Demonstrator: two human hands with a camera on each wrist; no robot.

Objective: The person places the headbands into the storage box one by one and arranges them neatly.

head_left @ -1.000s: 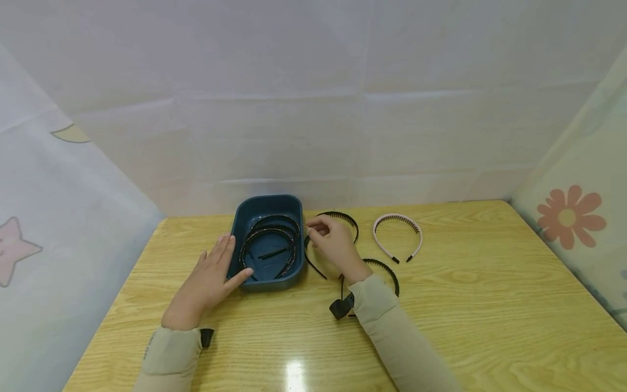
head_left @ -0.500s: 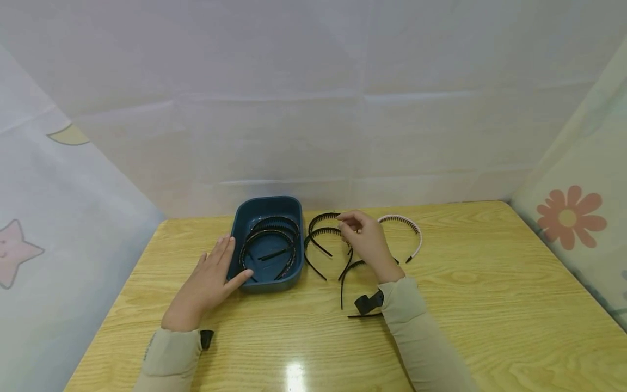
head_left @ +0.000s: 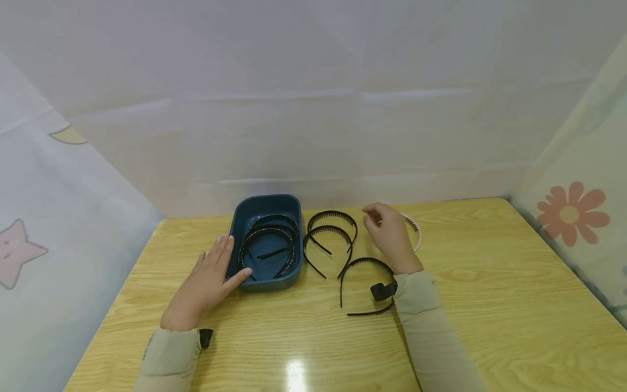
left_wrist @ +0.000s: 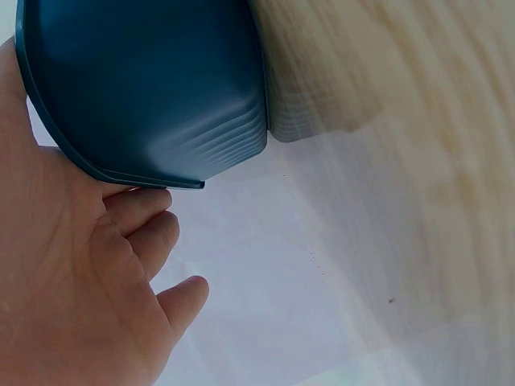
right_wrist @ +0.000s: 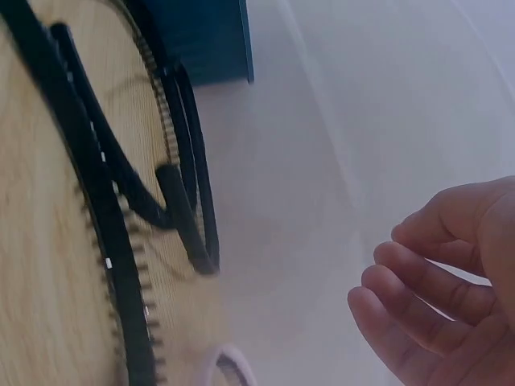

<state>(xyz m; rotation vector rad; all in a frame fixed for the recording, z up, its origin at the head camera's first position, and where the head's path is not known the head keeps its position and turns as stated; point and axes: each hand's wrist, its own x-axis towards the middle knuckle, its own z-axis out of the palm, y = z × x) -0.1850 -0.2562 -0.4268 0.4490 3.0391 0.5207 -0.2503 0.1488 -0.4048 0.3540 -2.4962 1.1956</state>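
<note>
My left hand point(head_left: 208, 283) rests on the near-left rim of a dark blue plastic bin point(head_left: 266, 202), fingers straight along its side. Several black headbands point(head_left: 272, 231) lie inside the bin. My right hand point(head_left: 390, 238) hovers over a pink headband point(head_left: 418, 234), hiding its left part; its fingers are loosely bent and hold nothing. The right wrist view shows that pink headband point(right_wrist: 228, 351) below and left of the relaxed fingers, apart from them. Between bin and right hand lie two overlapping black toothed headbands point(head_left: 333, 213). Another black headband point(head_left: 364, 260) lies nearer, partly behind the right wrist.
Everything stands on a wood-grain table point(head_left: 274, 337). A pale cloth wall point(head_left: 313, 136) rises behind its far edge, with patterned cloth at both sides. Black camera mounts point(head_left: 383, 291) sit on the wrists.
My right hand has moved right, from beside the bin across the black headbands to above the pink one. The left hand has stayed at the bin.
</note>
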